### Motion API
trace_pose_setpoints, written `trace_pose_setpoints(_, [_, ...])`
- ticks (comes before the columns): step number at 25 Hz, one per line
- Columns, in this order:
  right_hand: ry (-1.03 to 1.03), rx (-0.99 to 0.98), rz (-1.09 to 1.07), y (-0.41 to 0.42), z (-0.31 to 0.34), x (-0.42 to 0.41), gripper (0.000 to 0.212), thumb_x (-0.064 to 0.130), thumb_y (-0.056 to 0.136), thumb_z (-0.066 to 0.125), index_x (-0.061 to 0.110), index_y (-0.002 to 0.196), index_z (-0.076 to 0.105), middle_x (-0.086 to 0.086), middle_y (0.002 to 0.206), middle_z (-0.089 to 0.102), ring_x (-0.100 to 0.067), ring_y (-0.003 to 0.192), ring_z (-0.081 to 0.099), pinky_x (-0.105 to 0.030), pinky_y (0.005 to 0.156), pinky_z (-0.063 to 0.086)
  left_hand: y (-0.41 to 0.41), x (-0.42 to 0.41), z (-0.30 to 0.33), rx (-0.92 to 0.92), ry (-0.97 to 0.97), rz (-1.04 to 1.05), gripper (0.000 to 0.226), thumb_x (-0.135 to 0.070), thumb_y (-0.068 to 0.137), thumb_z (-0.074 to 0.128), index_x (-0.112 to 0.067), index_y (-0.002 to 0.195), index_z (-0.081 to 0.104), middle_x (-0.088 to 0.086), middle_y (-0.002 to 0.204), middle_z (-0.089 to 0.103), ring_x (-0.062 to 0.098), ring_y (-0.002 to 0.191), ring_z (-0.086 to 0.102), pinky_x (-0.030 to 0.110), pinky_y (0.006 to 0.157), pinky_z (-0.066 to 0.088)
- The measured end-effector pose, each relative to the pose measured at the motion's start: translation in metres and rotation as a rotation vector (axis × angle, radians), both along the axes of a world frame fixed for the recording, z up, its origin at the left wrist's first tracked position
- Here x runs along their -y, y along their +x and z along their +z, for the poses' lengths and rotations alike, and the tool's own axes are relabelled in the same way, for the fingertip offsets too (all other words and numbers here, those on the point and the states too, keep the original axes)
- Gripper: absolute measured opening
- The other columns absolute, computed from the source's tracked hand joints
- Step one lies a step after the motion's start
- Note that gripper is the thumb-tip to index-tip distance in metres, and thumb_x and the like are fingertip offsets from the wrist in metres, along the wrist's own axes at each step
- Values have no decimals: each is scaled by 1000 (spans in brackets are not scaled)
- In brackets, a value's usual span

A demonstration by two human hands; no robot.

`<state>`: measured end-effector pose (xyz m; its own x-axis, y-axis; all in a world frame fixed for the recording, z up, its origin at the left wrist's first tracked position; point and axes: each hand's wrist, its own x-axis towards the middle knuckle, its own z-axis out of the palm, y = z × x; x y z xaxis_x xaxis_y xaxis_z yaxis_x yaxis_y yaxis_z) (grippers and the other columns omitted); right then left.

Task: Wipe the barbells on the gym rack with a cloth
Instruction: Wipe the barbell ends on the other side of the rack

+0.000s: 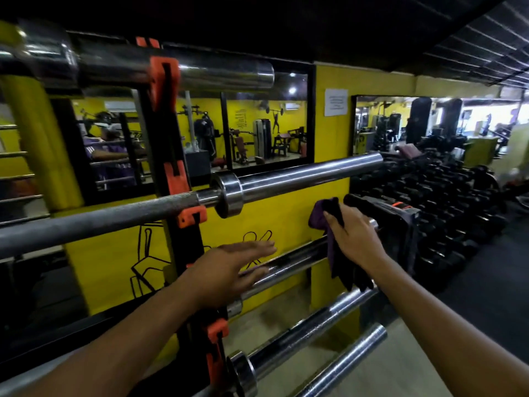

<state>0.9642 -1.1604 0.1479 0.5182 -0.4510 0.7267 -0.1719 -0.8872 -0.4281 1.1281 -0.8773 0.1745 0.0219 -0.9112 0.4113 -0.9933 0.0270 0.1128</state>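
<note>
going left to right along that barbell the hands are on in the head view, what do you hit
black rack post → left hand → bare bar → purple cloth → right hand

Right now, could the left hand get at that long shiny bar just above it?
Probably yes. The left hand is open and holds nothing, and only bare air lies between it and the upper barbell sleeve; the right hand has the cloth.

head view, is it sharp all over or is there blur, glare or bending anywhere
Head view: the open left hand is motion-blurred, while the right hand gripping the dark purple cloth is sharper; bright glare streaks run along the chrome barbell sleeve; wide-angle distortion bows the straight bars; the corners fall into dark vignette.
</note>
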Motion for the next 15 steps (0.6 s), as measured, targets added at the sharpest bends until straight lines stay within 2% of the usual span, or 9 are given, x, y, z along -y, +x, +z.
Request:
trace_pose_setpoints(1, [-30,-63,5,4,-8,-14,23,38,103,45,24,110,61,7,96,63,-12,94,57,-34,87,43,2,-15,-4,68,50,-7,50,-57,102,36,-43,150,39,-28,155,33,-12,138,33,21,113,36])
trace_pose_setpoints(3, [-52,-166,-71,15,-26,-29,28,42,103,42,25,115,60,6,105,65,-17,105,57,-41,100,40,5,-40,-11,128,184,-18,55,-58,101,23,-42,154,29,-30,158,18,-19,142,11,12,118,15])
trace_pose_setpoints(6, [51,-343,-212,31,-5,-26,32,47,99,45,20,95,61,0,89,62,-25,87,59,-37,84,40,10,-55,-12,144,230,15,61,-62,98,11,-41,156,17,-32,158,2,-20,142,-10,4,113,-8])
trace_pose_setpoints(7, [99,-474,-227,38,10,-30,34,50,98,45,19,93,58,-3,88,62,-25,80,55,-37,80,38,10,-54,-13,162,223,12,63,-62,99,9,-39,156,18,-30,159,3,-20,142,-10,3,113,-9])
trace_pose_setpoints(9, [97,-681,-195,52,26,-45,35,52,98,45,19,94,55,-2,87,58,-21,77,51,-39,84,37,11,-52,-15,177,191,13,61,-57,101,13,-35,156,26,-24,160,11,-21,142,-8,3,113,-8])
trace_pose_setpoints(10, [51,-677,-158,54,21,-56,33,51,98,45,20,94,54,1,86,57,-18,78,50,-40,89,38,12,-51,-17,174,182,18,60,-56,102,15,-33,156,27,-23,160,13,-21,142,-7,3,113,-7])
trace_pose_setpoints(11, [-3,-568,-99,52,11,-66,27,49,99,47,23,94,54,5,84,56,-16,79,49,-40,93,37,13,-50,-17,166,174,17,60,-55,102,15,-32,156,28,-22,161,13,-19,143,-6,4,113,-7])
trace_pose_setpoints(13, [-72,-211,83,36,-22,-77,18,44,99,52,26,99,56,8,93,60,-12,92,50,-38,101,34,15,-52,-17,171,159,1,62,-57,102,12,-32,157,26,-21,162,11,-16,145,-5,5,114,-7])
trace_pose_setpoints(15, [-137,-155,104,13,-51,-62,37,53,98,46,24,119,57,4,117,62,-19,120,52,-45,114,30,14,-51,-19,185,160,-4,62,-58,101,10,-34,157,23,-22,162,9,-16,145,-5,6,115,-8])
